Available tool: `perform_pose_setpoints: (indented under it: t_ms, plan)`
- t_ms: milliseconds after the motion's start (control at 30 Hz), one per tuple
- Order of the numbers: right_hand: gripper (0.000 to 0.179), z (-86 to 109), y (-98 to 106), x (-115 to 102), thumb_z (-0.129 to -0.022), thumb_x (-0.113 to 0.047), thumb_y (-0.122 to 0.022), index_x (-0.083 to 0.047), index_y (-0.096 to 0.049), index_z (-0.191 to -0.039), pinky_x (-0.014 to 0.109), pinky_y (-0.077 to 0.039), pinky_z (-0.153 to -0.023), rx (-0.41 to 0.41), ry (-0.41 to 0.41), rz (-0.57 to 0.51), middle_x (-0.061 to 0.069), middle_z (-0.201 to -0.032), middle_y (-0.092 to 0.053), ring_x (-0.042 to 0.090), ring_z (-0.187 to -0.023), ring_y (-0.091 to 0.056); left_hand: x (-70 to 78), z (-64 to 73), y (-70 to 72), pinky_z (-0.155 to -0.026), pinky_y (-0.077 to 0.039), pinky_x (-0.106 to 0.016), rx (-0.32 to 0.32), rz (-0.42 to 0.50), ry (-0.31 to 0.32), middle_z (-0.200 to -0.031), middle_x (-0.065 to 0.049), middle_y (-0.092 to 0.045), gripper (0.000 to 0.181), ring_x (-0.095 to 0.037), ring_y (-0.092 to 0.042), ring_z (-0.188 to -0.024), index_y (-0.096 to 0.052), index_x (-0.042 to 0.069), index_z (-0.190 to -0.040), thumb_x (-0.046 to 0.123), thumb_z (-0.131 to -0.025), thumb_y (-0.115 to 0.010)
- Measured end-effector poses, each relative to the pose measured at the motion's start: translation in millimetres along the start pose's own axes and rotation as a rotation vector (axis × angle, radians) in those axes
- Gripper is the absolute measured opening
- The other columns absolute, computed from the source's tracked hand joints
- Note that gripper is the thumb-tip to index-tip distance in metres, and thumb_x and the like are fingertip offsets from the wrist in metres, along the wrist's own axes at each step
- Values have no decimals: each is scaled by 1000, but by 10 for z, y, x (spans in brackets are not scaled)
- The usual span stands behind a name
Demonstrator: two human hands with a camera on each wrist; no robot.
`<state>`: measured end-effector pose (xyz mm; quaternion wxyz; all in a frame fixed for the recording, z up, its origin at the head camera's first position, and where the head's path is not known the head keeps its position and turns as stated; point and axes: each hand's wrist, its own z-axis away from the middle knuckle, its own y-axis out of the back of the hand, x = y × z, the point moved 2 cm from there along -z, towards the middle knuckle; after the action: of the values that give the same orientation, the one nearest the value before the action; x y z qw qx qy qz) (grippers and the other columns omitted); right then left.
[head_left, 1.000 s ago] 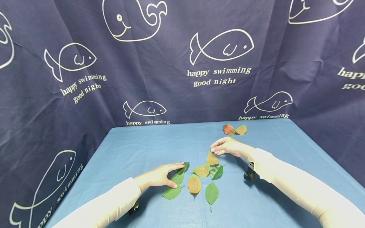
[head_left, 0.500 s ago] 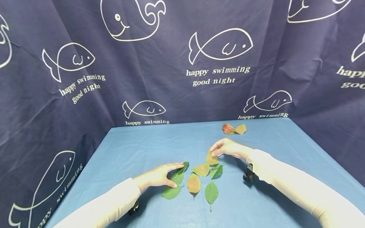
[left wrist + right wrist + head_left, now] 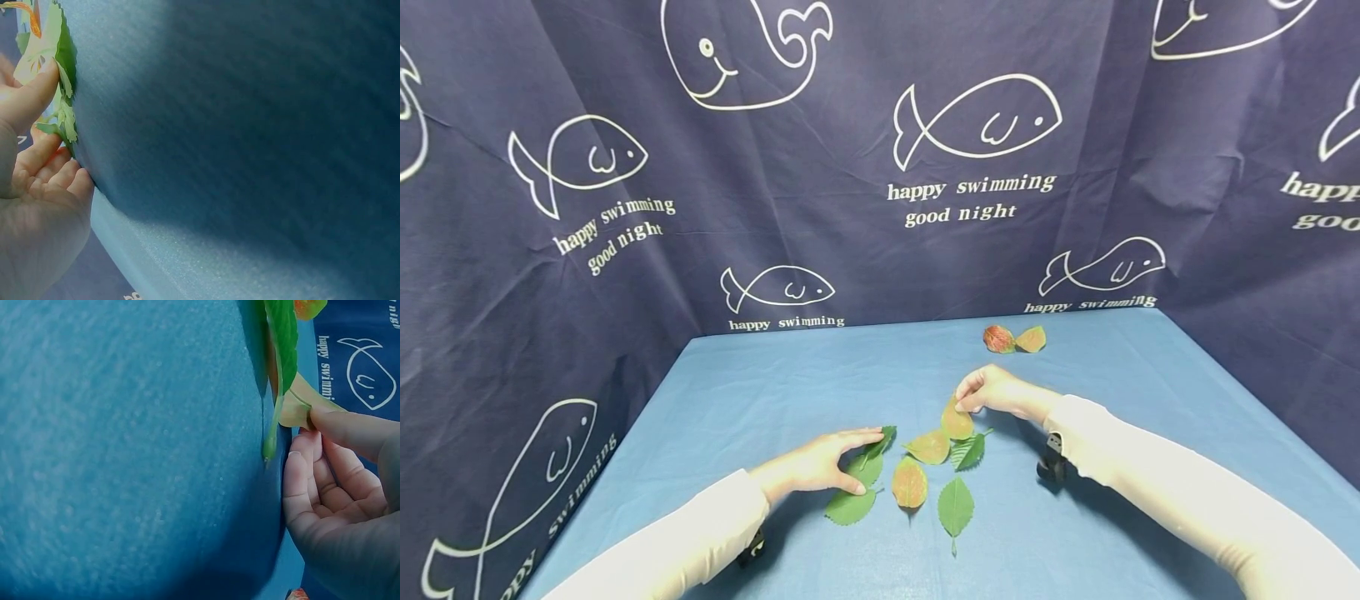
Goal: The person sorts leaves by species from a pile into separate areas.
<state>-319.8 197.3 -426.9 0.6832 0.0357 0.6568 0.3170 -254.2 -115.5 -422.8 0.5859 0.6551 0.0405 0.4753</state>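
Observation:
My right hand (image 3: 998, 390) pinches the far tip of a yellowish leaf (image 3: 957, 422) between thumb and fingers; the right wrist view shows that leaf (image 3: 300, 406) bent up under the thumb. My left hand (image 3: 820, 463) lies with fingers extended over several green leaves. Its fingertips touch a small dark green leaf (image 3: 880, 442), and its thumb rests where a middle green leaf (image 3: 867, 468) meets a lower green leaf (image 3: 850, 505). Between the hands lie a yellow-green leaf (image 3: 931, 447), an orange-tinged leaf (image 3: 910, 483) and a ribbed green leaf (image 3: 967, 452).
A single green leaf (image 3: 956, 507) with its stem toward me lies nearest on the blue table cover (image 3: 790, 375). At the back right a red leaf (image 3: 999, 339) and a yellow leaf (image 3: 1031, 339) lie tip to tip. A dark printed curtain (image 3: 865, 242) encloses the table.
My right thumb and fingers have closed on the yellowish leaf's tip, and that leaf has shifted slightly. The left hand stays in place on the green leaves.

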Motion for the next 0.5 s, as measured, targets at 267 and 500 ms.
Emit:
perform_pose_setpoints:
  t_ms: [267, 500]
  plan:
    - [22, 40, 12, -37, -83, -1, -70, 14, -65, -98, 24, -50, -64, -23, -21, -78, -5, -67, -61, 8, -63, -54, -17, -16, 0, -113, -29, -56, -7, 7, -2, -157, -8, -33, 77, -34, -30, -144, -40, 10, -148, 19, -81, -78]
    - [22, 43, 25, -69, -85, -2, -68, 14, -64, -100, 25, -51, -66, -20, -29, -94, -4, -70, -63, 9, -65, -56, -30, -25, -2, -113, -29, -56, -10, 6, 2, -157, -8, -33, 78, -33, -30, -144, -40, 10, -149, 19, -82, -78]
